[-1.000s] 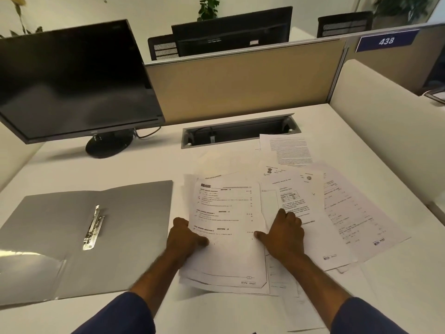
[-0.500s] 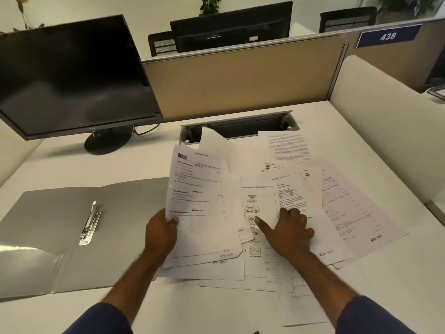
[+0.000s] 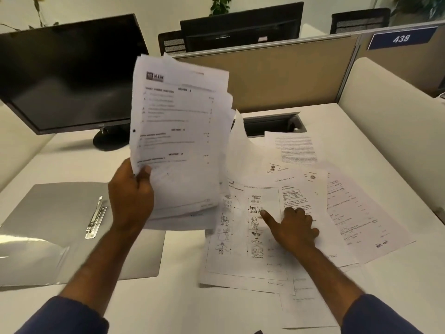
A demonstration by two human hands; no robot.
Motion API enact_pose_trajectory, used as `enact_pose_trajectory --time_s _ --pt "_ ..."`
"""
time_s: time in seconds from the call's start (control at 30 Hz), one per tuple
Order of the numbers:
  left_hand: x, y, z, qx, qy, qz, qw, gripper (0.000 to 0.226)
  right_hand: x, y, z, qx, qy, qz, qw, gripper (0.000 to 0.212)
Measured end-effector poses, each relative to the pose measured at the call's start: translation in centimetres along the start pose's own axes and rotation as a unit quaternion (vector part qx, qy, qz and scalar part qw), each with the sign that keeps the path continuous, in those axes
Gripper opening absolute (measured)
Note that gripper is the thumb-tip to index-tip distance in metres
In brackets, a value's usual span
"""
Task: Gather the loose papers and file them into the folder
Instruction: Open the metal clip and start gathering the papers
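My left hand (image 3: pixel 131 198) grips a bundle of printed sheets (image 3: pixel 178 141) by its lower left corner and holds it up off the desk, nearly upright. My right hand (image 3: pixel 292 229) rests flat on the loose papers (image 3: pixel 337 206) spread over the right half of the desk, index finger stretched onto a sheet with small drawings (image 3: pixel 243 237). The grey folder (image 3: pixel 43 220) lies open on the left, its metal clip (image 3: pixel 95 216) showing and a clear cover flap at its near left corner.
A black monitor (image 3: pixel 69 75) stands at the back left on a round base. A cable slot (image 3: pixel 272 125) is set into the white desk (image 3: pixel 192 309) below a beige partition (image 3: pixel 277 73). A white divider panel (image 3: pixel 397 121) bounds the right side.
My left hand has taken a bundle of sheets from the pile and raised it from the desk to near upright. My right hand stays on the spread papers, finger now pointing left.
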State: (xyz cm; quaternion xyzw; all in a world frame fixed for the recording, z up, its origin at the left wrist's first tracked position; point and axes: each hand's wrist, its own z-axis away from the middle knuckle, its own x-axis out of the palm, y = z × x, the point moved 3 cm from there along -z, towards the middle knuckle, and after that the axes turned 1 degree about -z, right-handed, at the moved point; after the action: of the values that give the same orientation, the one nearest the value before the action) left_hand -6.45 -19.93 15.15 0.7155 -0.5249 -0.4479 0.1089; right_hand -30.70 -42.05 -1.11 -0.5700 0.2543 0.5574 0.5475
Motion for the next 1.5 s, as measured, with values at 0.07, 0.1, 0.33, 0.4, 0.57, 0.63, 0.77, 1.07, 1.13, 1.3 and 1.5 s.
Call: enact_pose_trajectory --time_s 0.07,0.1,0.33,0.4,0.57,0.63,0.77,1.07,1.13,1.3,1.5 --pt "-0.6 1.2 -0.3 0.014 0.038 0.005 0.999 0.022 -0.2 0.2 -0.4 0.012 -0.016 -0.023 1.000 0.092" --pt "-0.8 1.7 -0.2 0.013 0.055 0.015 0.998 0.023 -0.3 0.3 -0.5 0.016 -0.024 -0.033 0.999 0.090" --pt "1.7 2.4 1.6 -0.083 0.008 0.177 0.981 0.017 -2.1 0.2 -0.6 -0.027 0.030 -0.303 0.952 0.045" --pt "3.3 1.4 2.7 -0.130 -0.048 0.179 0.974 0.014 -2.9 -0.2 -0.4 -0.014 0.003 -0.447 0.894 0.048" --pt "8.3 -1.8 8.2 -0.300 -0.236 0.194 0.904 0.022 -3.1 -0.8 -0.5 0.077 -0.160 -0.658 0.732 0.062" --pt "9.6 -2.6 10.4 -0.336 -0.282 0.183 0.880 0.025 -3.0 -0.5 -0.4 0.051 -0.136 -0.587 0.797 0.052" --pt "11.3 -2.9 13.3 -0.308 -0.355 0.107 0.876 0.032 -2.4 0.5 0.1 0.020 -0.055 -0.387 0.920 0.040" --pt "12.9 -1.0 13.2 -0.251 -0.382 -0.094 0.884 0.054 -1.1 -0.6 1.6 -0.022 -0.044 -0.164 0.985 0.059" --pt "12.7 -0.9 12.8 -0.309 -0.357 0.003 0.882 0.054 -1.1 -1.0 1.4 -0.018 -0.059 -0.195 0.979 0.060" --pt "12.4 -1.5 12.3 -0.393 -0.330 0.132 0.848 0.045 -1.0 -0.7 0.9 0.004 -0.071 -0.283 0.957 0.057" --pt "11.5 -2.2 10.9 -0.352 -0.380 0.179 0.837 0.032 -1.2 -0.1 0.5 0.050 -0.100 -0.464 0.879 0.035"
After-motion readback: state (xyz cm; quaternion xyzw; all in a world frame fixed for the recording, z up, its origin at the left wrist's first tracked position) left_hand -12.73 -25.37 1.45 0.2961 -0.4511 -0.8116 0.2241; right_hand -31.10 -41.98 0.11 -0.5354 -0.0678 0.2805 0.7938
